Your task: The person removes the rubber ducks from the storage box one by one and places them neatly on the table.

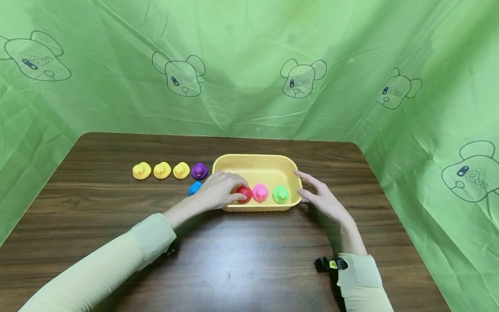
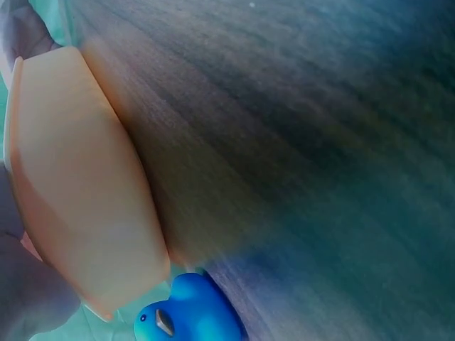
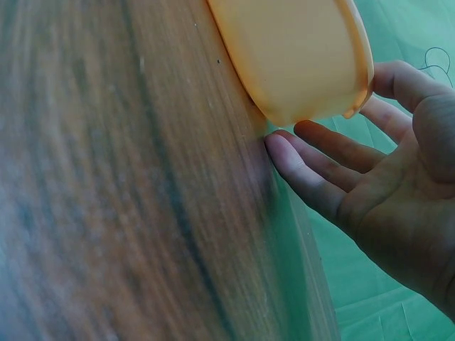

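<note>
In the head view my left hand point(image 1: 222, 190) reaches over the left end of a yellow plastic basin point(image 1: 257, 208) and pinches a red rubber duck point(image 1: 244, 193) inside it. Beside that duck, along the basin's near side, sit a pink duck point(image 1: 260, 192) and a green duck point(image 1: 280, 194). My right hand point(image 1: 321, 197) is at the basin's right end, its fingers extended and touching the rim. The right wrist view shows those fingers point(image 3: 320, 170) spread against the basin's end wall point(image 3: 298, 64). A blue duck point(image 2: 195, 312) stands just outside the basin, partly hidden by my left hand in the head view.
Left of the basin, three yellow ducks point(image 1: 162, 170) and a purple duck point(image 1: 199, 171) stand in a row on the dark wooden table point(image 1: 234, 260). Green cloth point(image 1: 241, 52) with printed bear heads hangs around the table's back and sides.
</note>
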{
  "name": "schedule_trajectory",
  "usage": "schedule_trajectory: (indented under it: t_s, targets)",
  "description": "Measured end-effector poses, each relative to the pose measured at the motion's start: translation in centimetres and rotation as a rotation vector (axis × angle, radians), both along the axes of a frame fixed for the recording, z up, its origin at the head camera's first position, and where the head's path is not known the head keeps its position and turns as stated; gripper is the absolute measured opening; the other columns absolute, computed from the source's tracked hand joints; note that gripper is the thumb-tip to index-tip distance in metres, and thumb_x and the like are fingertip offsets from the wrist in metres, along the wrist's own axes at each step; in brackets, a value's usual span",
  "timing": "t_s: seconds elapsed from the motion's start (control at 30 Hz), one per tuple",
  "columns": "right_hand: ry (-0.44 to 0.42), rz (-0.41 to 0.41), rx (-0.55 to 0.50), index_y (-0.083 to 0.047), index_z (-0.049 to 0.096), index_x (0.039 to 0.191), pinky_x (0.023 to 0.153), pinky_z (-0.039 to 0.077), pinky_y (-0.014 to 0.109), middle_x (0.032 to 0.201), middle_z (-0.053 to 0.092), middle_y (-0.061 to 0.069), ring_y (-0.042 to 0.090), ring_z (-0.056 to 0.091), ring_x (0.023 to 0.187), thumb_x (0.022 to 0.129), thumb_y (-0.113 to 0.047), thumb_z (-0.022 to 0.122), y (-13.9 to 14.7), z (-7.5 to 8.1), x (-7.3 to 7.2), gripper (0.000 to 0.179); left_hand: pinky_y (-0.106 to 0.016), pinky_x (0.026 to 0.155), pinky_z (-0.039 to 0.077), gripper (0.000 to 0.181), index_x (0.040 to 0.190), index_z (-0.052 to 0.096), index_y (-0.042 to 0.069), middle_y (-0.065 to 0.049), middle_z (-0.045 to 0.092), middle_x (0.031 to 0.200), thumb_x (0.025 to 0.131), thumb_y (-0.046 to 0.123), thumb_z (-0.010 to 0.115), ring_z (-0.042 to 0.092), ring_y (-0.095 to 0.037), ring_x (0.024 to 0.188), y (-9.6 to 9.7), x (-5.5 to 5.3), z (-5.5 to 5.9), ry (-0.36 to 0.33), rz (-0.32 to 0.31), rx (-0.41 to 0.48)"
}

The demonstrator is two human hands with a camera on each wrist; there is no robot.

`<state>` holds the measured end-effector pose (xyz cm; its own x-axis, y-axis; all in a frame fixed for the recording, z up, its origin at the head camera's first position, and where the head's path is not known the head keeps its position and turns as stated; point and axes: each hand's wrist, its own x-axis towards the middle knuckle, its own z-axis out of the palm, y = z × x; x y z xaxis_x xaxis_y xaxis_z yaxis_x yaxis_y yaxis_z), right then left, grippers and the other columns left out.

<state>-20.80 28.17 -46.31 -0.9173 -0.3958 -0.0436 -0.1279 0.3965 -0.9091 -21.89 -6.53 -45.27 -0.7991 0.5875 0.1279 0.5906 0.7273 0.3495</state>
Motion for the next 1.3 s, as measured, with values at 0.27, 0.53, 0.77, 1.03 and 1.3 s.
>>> schedule_trajectory:
  t_s: [0.27, 0.53, 0.77, 1.03, 1.3]
  targets:
    - [-0.006, 0.000, -0.005, -0.022, 0.039, 0.159, 0.089, 0.061, 0.025, 0.156, 0.046, 0.022, 0.039, 0.057, 0.131, 0.105, -0.022, 0.060, 0.0, 0.1, 0.0, 0.058, -0.036, 0.079, 0.054, 0.020, 0.113, 0.075, 0.027, 0.011, 0.074, 0.113, 0.095, 0.036, 0.074, 0.067, -0.016, 0.094, -0.3, -0.2, 0.2, -0.025, -0.028, 0.051]
    - [-0.003, -0.003, 0.002, -0.022, 0.039, 0.159, 0.089, 0.061, 0.025, 0.156, 0.047, 0.023, 0.039, 0.057, 0.131, 0.105, -0.021, 0.059, -0.1, 0.3, 0.1, 0.058, -0.041, 0.100, 0.055, 0.019, 0.113, 0.074, 0.019, 0.004, 0.075, 0.118, 0.096, 0.027, 0.074, 0.069, -0.020, 0.116, -0.5, -0.4, 1.1, -0.102, -0.053, 0.138]
    - [-0.003, 0.002, -0.004, -0.017, 0.037, 0.160, 0.089, 0.061, 0.023, 0.156, 0.046, 0.025, 0.042, 0.057, 0.131, 0.105, -0.020, 0.059, -0.2, 0.3, 0.1, 0.059, -0.040, 0.105, 0.055, 0.016, 0.112, 0.073, 0.014, -0.001, 0.075, 0.116, 0.097, 0.019, 0.072, 0.069, -0.021, 0.117, -0.9, -0.7, 1.8, -0.154, -0.087, 0.212]
    - [0.000, 0.003, -0.003, -0.018, 0.038, 0.160, 0.089, 0.061, 0.024, 0.154, 0.048, 0.025, 0.039, 0.058, 0.129, 0.105, -0.020, 0.059, -0.2, 0.3, 0.1, 0.059, -0.039, 0.105, 0.054, 0.018, 0.113, 0.073, 0.013, -0.001, 0.076, 0.117, 0.096, 0.021, 0.074, 0.070, -0.019, 0.115, -1.9, -0.8, 3.2, -0.133, -0.072, 0.241]
    - [-0.001, 0.001, -0.008, -0.019, 0.039, 0.159, 0.089, 0.061, 0.023, 0.155, 0.047, 0.024, 0.039, 0.058, 0.130, 0.105, -0.019, 0.059, -0.1, 0.3, 0.1, 0.058, -0.041, 0.097, 0.058, 0.020, 0.112, 0.074, 0.011, -0.003, 0.075, 0.115, 0.093, 0.017, 0.077, 0.071, -0.018, 0.109, -4.1, -0.4, 5.1, -0.111, -0.055, 0.294]
